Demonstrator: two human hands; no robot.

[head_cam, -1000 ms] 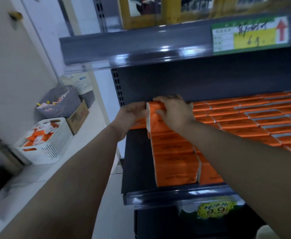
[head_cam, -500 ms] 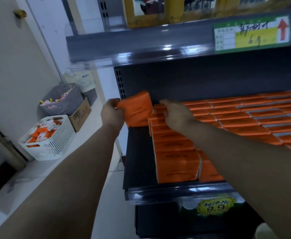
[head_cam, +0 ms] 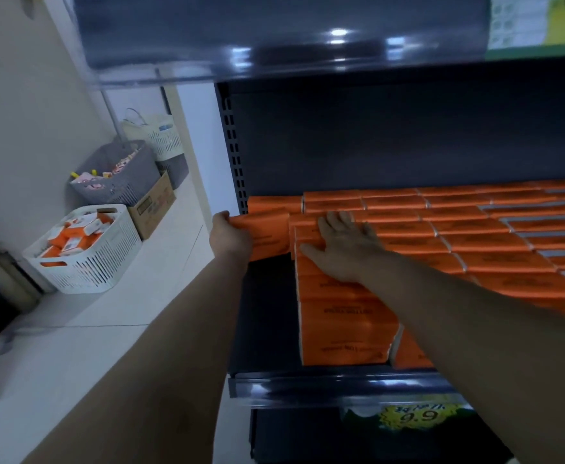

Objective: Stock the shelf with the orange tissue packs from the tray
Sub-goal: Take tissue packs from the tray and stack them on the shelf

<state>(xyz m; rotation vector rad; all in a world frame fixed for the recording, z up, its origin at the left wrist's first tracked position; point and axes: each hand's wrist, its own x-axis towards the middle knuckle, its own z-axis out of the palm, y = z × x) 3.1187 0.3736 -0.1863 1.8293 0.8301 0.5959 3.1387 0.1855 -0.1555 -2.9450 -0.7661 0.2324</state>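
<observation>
Left of centre, orange packs crowded the dark shelf (head_cam: pixel 267 323).

Rows of stocked packs (head_cam: pixel 475 236) filled the shelf's right side, bare at its left strip. Left hand (head_cam: pixel 229 237) grasped an orange tissue pack (head_cam: pixel 267 236) by its end; right hand (head_cam: pixel 344 246) lay flat, fingers spread, on the front column. White tray (head_cam: pixel 86 262) of packs sat at left on pale floor, beside a grey basket (head_cam: pixel 120 175).

Left hand (head_cam: pixel 229 237) lowered orange pack (head_cam: pixel 267 234) from mid-air into shelf's left gap; right hand (head_cam: pixel 344 249) flattened onto stacked packs (head_cam: pixel 338 316).
</observation>
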